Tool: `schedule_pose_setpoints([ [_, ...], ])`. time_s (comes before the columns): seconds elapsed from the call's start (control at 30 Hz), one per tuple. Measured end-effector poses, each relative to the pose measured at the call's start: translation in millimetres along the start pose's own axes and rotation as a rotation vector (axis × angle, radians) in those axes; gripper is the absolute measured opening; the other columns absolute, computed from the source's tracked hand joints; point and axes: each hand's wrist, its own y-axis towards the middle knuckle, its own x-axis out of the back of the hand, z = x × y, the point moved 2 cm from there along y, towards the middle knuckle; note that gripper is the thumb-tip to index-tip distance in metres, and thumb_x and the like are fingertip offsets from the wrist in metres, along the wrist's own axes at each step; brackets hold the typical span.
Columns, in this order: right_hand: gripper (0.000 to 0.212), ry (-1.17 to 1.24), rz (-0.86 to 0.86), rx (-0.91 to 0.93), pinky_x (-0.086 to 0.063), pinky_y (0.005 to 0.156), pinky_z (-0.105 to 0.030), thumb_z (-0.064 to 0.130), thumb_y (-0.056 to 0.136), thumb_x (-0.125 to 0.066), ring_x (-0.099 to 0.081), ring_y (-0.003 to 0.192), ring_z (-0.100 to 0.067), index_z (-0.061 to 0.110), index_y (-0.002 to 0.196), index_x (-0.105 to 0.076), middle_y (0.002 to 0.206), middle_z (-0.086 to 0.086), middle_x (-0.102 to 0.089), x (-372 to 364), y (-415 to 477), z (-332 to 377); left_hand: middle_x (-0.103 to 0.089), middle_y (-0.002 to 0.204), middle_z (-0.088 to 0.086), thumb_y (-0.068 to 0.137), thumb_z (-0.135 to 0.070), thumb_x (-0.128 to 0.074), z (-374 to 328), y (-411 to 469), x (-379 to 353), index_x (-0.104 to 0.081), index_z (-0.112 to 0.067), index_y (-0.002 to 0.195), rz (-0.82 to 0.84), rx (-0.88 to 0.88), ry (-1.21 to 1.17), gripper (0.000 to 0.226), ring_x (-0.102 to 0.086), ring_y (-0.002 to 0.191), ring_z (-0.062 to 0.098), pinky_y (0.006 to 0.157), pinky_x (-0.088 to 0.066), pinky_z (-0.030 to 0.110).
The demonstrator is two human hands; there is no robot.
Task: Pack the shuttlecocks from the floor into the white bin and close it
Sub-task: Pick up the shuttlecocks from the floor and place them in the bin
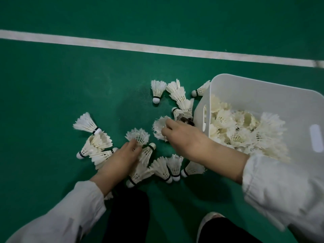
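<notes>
Green sports-court floor (70, 88) scattered with white feather shuttlecocks (158, 90).
A painted white line (122, 45) crosses the floor, sloping down to the right. The shuttlecocks lie loose in a rough ring, most on their sides, some nested in short stacks. Just to their right sits a white plastic bin (245, 88), uncovered, with shuttlecocks against its left wall. A pale shoe tip (208, 220) rests near the bottom edge.

Single head-worn, wide-angle view, aimed steeply down and forward from close above the green floor (52, 88). The white bin (245, 92) lies at the right edge, partly cropped. The court line (122, 45) runs beyond the bin, and the wearer's legs (129, 216) fill the frame below and left of it.
</notes>
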Motion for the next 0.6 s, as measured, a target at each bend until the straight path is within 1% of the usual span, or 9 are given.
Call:
schedule_pose_setpoints([
  [0.07,0.02,0.035,-0.063,0.025,-0.034,0.063,-0.031,-0.002,0.086,-0.05,-0.037,0.08,-0.018,0.007,0.105,-0.051,0.108,-0.009,-0.045,3,-3,-4,-0.05,0.103,0.006,0.083,-0.015,-0.06,-1,6,10,-0.055,-0.012,0.103,-0.087,-0.021,0.017,0.021,-0.053,0.087,0.022,0.062,-0.039,0.028],
  [0.13,0.016,0.08,-0.132,0.028,-0.042,0.07,-0.032,0.005,0.091,-0.048,-0.044,0.085,-0.019,0.007,0.105,-0.053,0.105,-0.007,-0.048,10,-9,-8,-0.051,0.089,0.003,0.087,-0.02,-0.058,-2,13,22,-0.057,-0.013,0.093,-0.156,-0.003,0.014,0.01,-0.053,0.075,0.019,0.056,-0.034,0.026],
  [0.2,0.019,0.16,-0.202,0.01,-0.046,0.079,-0.032,0.011,0.094,-0.045,-0.05,0.089,-0.02,0.006,0.109,-0.057,0.106,-0.006,-0.051,22,-16,-14,-0.05,0.084,-0.001,0.093,-0.03,-0.047,-5,21,40,-0.056,-0.014,0.088,-0.195,0.1,-0.06,0.019,-0.05,0.069,0.016,0.055,-0.032,0.026],
  [0.3,0.02,0.4,-0.325,-0.102,-0.042,0.08,-0.022,0.014,0.093,-0.049,-0.054,0.092,-0.016,0.009,0.107,-0.062,0.107,-0.001,-0.053,36,-28,-26,-0.05,0.079,-0.002,0.094,-0.035,-0.043,-10,28,70,-0.053,-0.017,0.079,-0.212,0.208,-0.174,0.026,-0.049,0.066,0.013,0.054,-0.032,0.026],
  [0.37,0.017,0.604,-0.399,-0.184,-0.042,0.081,-0.019,0.014,0.092,-0.052,-0.055,0.091,-0.011,0.014,0.104,-0.064,0.101,0.006,-0.052,40,-38,-34,-0.048,0.073,-0.004,0.093,-0.035,-0.044,-15,28,90,-0.049,-0.02,0.07,-0.231,0.208,-0.231,0.028,-0.046,0.063,0.011,0.054,-0.032,0.027],
  [0.43,0.014,0.748,-0.47,-0.219,-0.046,0.083,-0.02,0.015,0.092,-0.054,-0.056,0.09,-0.006,0.018,0.1,-0.065,0.096,0.011,-0.052,46,-47,-41,-0.046,0.069,-0.006,0.093,-0.034,-0.044,-25,26,113,-0.045,-0.023,0.065,-0.27,0.173,-0.247,0.03,-0.045,0.061,0.01,0.054,-0.031,0.028],
  [0.5,0.011,0.813,-0.594,-0.252,-0.048,0.08,-0.018,0.015,0.091,-0.055,-0.056,0.087,-0.002,0.022,0.096,-0.063,0.092,0.014,-0.054,58,-60,-51,-0.049,0.07,-0.004,0.093,-0.035,-0.043,-40,27,138,-0.048,-0.02,0.068,-0.302,0.129,-0.232,0.03,-0.047,0.063,0.013,0.055,-0.034,0.029],
  [0.57,0.01,0.823,-0.762,-0.318,-0.047,0.07,-0.012,0.015,0.091,-0.055,-0.055,0.084,0.0,0.024,0.092,-0.059,0.09,0.015,-0.054,69,-78,-68,-0.051,0.072,-0.003,0.094,-0.036,-0.042,-57,34,161,-0.052,-0.017,0.072,-0.328,0.089,-0.204,0.03,-0.049,0.067,0.014,0.059,-0.037,0.031],
  [0.6,0.01,0.821,-0.831,-0.361,-0.045,0.066,-0.01,0.015,0.092,-0.054,-0.054,0.082,0.001,0.024,0.092,-0.057,0.09,0.012,-0.055,73,-89,-78,-0.052,0.073,-0.003,0.093,-0.036,-0.043,-66,38,171,-0.052,-0.017,0.072,-0.355,0.06,-0.194,0.03,-0.05,0.067,0.013,0.059,-0.038,0.031],
])
